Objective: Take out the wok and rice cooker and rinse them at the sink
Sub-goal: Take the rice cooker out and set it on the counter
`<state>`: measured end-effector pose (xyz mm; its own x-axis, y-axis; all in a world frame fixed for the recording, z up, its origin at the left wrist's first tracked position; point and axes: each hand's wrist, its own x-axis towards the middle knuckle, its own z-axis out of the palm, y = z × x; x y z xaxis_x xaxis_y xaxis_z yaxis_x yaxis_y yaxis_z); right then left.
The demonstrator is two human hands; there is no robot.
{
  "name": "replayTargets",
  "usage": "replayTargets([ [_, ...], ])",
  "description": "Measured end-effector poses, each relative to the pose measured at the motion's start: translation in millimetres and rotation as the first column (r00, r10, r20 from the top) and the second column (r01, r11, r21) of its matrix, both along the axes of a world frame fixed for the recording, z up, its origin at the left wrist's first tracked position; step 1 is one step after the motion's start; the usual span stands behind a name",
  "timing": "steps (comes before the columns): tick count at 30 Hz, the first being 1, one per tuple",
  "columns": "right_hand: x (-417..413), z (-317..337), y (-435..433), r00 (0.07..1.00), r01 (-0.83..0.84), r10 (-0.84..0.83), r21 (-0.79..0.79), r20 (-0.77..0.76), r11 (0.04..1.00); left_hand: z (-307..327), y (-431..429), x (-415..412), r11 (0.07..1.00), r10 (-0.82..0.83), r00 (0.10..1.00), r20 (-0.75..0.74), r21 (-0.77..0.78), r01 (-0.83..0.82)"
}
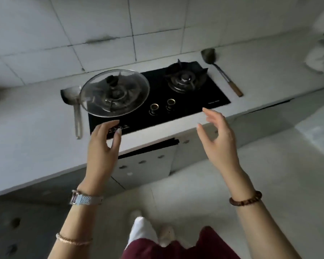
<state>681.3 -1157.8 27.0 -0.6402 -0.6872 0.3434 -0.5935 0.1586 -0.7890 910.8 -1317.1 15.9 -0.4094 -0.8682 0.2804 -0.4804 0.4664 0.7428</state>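
Observation:
No wok or rice cooker shows in this view. My left hand [103, 148] hovers over the front edge of the counter [36, 146], fingers loosely bent and holding nothing, just below a glass lid [114, 92] that lies on the left burner of the black gas hob [187, 107]. My right hand [218, 139] is raised in front of the counter edge to the right of the hob's knobs, fingers spread and relaxed, empty. Below the hob, a white cabinet door [144, 165] stands slightly ajar with a dark gap along its top.
A metal ladle [77, 109] lies left of the hob. A metal spatula with a wooden handle [221, 71] lies to its right. A white bag or cloth [322, 58] sits far right on the counter. Tiled wall behind, pale tiled floor below.

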Motion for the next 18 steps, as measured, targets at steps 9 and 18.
replayTargets([
  [9,-101.3,-2.2,117.2,0.908,0.419,-0.418,-0.025,0.028,0.908,8.1,28.9,-191.2,0.919,-0.388,0.920,0.049,-0.054,0.391],
  [18,-211.8,-1.6,154.7,0.746,0.666,-0.663,-0.036,0.064,0.745,3.7,42.8,-370.6,0.759,-0.648,0.761,0.010,-0.077,0.647],
])
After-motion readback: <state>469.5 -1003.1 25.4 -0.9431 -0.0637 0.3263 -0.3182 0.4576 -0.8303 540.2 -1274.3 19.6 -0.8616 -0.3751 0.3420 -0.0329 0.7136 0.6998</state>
